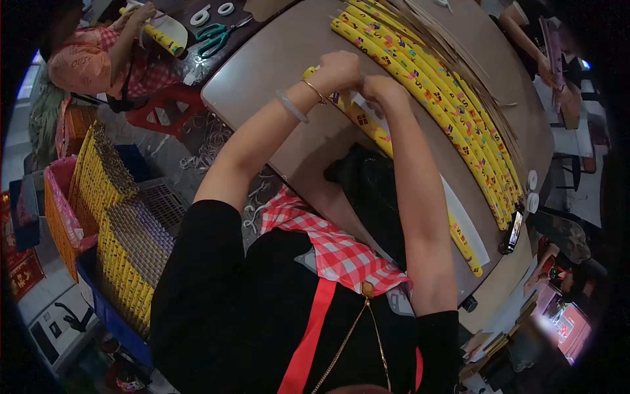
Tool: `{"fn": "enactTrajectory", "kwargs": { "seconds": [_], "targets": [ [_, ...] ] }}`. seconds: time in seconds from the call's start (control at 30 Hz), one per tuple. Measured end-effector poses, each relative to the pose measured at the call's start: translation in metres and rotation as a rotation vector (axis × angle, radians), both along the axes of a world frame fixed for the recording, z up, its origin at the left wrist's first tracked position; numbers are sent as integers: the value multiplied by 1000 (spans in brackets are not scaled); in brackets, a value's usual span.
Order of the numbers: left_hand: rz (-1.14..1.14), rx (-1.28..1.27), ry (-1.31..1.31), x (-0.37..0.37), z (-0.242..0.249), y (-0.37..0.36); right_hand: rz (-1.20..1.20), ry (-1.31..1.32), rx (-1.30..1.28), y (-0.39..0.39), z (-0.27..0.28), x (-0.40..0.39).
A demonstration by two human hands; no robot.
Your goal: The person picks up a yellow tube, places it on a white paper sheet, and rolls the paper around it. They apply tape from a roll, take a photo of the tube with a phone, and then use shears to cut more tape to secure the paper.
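A long yellow patterned tube (367, 125) lies across the grey-brown table (275, 59) in front of me, running down to the right edge. My left hand (338, 69), with bracelets on the wrist, grips the tube near its far end. My right hand (384, 88) pinches the same tube just beside it, where a white paper strip (359, 105) lies against it. Both hands are closed on the tube. A row of several finished yellow tubes (446, 111) lies side by side just beyond my hands.
Thin tan sticks (459, 59) lie past the tube row. Green scissors (216, 36) and tape rolls (213, 12) sit at the far left, near another person's hand (141, 13) holding a yellow tube. Baskets of yellow tubes (111, 217) stand on the floor. A phone (514, 230) lies at the table's right edge.
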State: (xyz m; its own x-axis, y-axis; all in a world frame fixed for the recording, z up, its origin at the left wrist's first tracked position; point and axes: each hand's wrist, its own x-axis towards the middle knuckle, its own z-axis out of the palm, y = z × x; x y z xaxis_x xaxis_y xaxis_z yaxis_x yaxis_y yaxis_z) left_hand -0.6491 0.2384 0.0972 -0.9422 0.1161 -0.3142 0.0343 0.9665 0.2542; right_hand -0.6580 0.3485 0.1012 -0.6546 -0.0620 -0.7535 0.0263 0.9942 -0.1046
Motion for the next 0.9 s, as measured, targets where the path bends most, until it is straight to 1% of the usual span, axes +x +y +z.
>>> {"fn": "enactTrajectory", "kwargs": {
  "seconds": [0.1,0.17,0.27,0.33,0.4,0.47,0.6,0.7,0.77,0.8,0.83,0.87,0.9],
  "targets": [
    [-26,16,32,-2,1,-2,37,-4,10,0,5,0],
    [-50,-9,5,-4,-3,0,59,0,10,-1,8,1],
    [-46,58,-30,-4,-2,2,-15,-32,29,-2,8,0],
    [-44,64,-7,-5,-5,2,54,-6,49,-3,7,0],
    [-40,72,15,-10,-6,3,49,-41,64,-3,15,0],
    [-101,12,-11,-9,-3,5,36,-25,56,-3,12,0],
    [-82,29,18,-12,-10,6,11,-26,22,3,-1,-3],
    [-72,50,86,-13,-17,7,-17,-36,-14,4,-5,-6],
    [-47,62,110,-12,-16,7,-120,-60,8,1,25,3],
    [-50,65,115,-12,-14,8,-123,-56,11,1,44,11],
    [-40,62,90,-11,-12,8,-69,-34,-14,0,66,22],
    [-30,59,65,-10,-9,9,-14,-12,-39,0,78,27],
    [-33,61,69,-11,-8,9,-17,-7,-38,3,60,20]
  ]
}}
